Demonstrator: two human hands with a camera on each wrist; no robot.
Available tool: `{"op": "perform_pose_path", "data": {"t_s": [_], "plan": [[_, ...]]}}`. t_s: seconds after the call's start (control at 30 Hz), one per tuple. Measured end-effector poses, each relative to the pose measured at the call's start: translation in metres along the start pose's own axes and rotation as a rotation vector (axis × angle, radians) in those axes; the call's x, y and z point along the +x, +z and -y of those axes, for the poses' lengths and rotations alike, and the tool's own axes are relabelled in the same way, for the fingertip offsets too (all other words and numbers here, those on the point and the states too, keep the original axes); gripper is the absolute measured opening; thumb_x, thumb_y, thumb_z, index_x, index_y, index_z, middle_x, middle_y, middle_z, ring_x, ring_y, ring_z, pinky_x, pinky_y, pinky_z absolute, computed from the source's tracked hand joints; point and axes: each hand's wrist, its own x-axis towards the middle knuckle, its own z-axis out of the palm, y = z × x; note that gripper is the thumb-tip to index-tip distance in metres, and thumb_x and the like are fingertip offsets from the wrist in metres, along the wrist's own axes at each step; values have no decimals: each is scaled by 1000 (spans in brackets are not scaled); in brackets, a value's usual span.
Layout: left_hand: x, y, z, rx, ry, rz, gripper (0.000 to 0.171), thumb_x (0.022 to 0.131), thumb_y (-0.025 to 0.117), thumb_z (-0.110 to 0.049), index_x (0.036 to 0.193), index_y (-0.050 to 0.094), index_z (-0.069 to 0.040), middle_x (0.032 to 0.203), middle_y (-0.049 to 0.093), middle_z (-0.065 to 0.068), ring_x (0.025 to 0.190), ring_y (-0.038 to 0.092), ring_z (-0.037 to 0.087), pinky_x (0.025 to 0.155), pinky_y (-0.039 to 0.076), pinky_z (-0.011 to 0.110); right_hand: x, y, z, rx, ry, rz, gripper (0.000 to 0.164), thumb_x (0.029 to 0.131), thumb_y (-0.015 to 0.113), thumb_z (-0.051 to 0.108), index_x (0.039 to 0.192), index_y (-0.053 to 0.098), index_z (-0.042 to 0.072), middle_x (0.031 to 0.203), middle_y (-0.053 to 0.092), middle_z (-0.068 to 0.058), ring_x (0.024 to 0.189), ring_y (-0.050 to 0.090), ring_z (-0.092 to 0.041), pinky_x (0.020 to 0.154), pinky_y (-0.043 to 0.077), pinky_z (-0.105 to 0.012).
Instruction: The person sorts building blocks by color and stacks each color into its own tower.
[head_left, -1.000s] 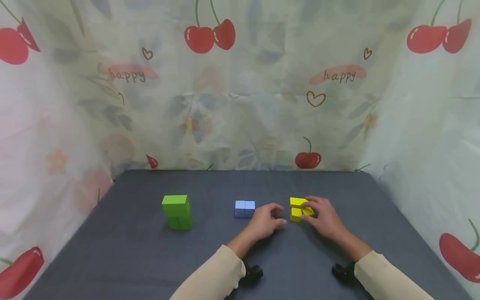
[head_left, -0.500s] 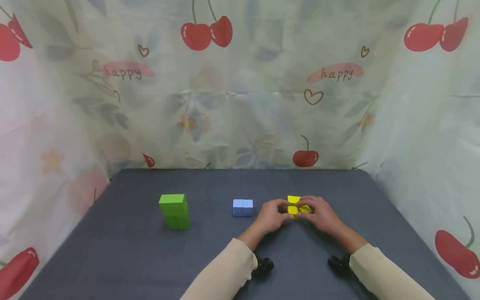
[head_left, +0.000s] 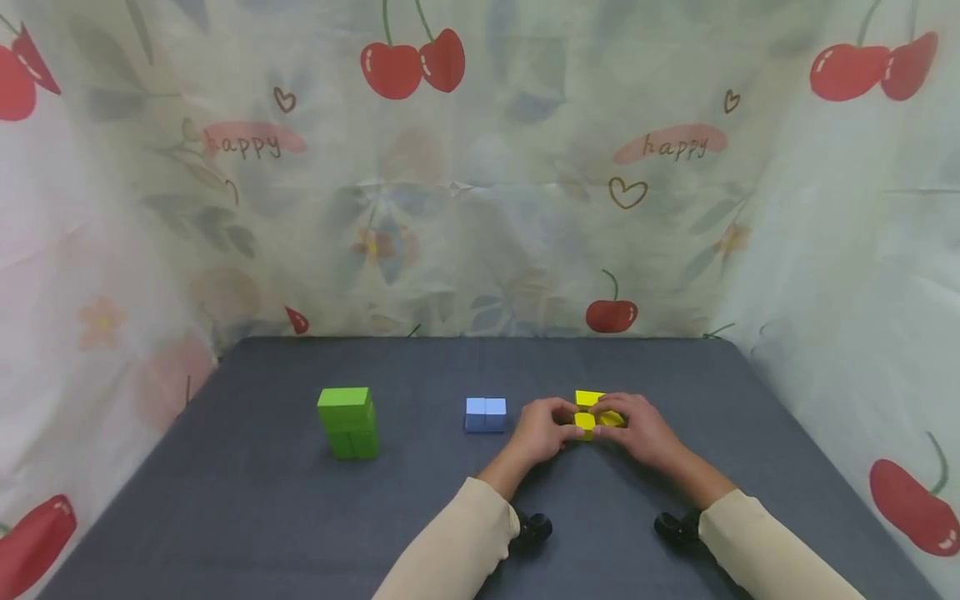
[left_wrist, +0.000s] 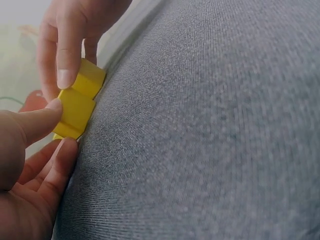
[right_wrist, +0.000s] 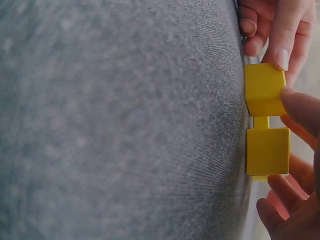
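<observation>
A small group of yellow blocks sits right of centre on the dark tabletop. My left hand (head_left: 540, 432) pinches the front-left yellow block (head_left: 584, 426) between thumb and fingers. From the other side my right hand (head_left: 642, 427) curls its thumb and fingers round the group; its thumb tip meets the upper yellow block (right_wrist: 265, 89) in the right wrist view. Beside that is another yellow block (right_wrist: 268, 151), with right fingers behind it. A long yellow block (head_left: 587, 399) lies at the back, partly covered by the right fingers.
Two light blue blocks (head_left: 485, 415) stand side by side left of my left hand. Farther left is a stack of green blocks (head_left: 347, 422). A patterned curtain (head_left: 457, 233) encloses the back and sides of the dark tabletop (head_left: 225, 500).
My left hand has moved right, from bare tabletop to the front yellow block, and now pinches it. That block has turned slightly. The right hand has stayed at the group.
</observation>
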Motion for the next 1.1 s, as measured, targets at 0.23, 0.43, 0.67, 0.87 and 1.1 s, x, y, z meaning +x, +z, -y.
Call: {"op": "perform_pose_path", "data": {"t_s": [0.23, 0.43, 0.67, 0.87, 1.1], "plan": [[0, 0, -2, 1, -20, -27, 29, 71, 71, -20, 98, 63, -16, 86, 60, -5, 60, 54, 6, 51, 45, 21, 4, -7, 0, 7, 30, 0, 36, 75, 66, 31, 107, 59, 15, 113, 53, -5, 101, 44, -26, 82, 34, -47], [-1, -2, -4, -5, -43, -34, 29, 70, 71, -19, 98, 64, -16, 87, 60, -4, 63, 53, 6, 52, 46, 21, 7, -18, -4, 44, 121, 18, 40, 77, 64, 34, 111, 56, 16, 110, 53, -5, 97, 49, -25, 76, 42, -44], [0, -1, -2, -33, -44, -38, 29, 70, 72, -19, 98, 65, -17, 84, 61, -7, 62, 54, 6, 53, 46, 21, 7, -23, -14, 108, 154, 83, 37, 79, 63, 29, 110, 57, 11, 103, 57, -5, 85, 53, -19, 72, 45, -37], [-1, 3, 0, -52, -42, -39, 28, 69, 72, -18, 97, 65, -18, 82, 60, -9, 61, 55, 7, 53, 45, 21, 3, -23, -24, 147, 156, 126, 39, 79, 63, 29, 111, 57, 10, 100, 59, -4, 85, 54, -17, 72, 45, -36], [-3, 0, -3, -62, -54, -35, 29, 69, 72, -18, 97, 65, -17, 83, 60, -7, 61, 54, 7, 53, 45, 21, 1, -22, -27, 171, 129, 163, 39, 78, 63, 28, 112, 56, 8, 97, 59, -4, 83, 54, -17, 70, 44, -34]]}}
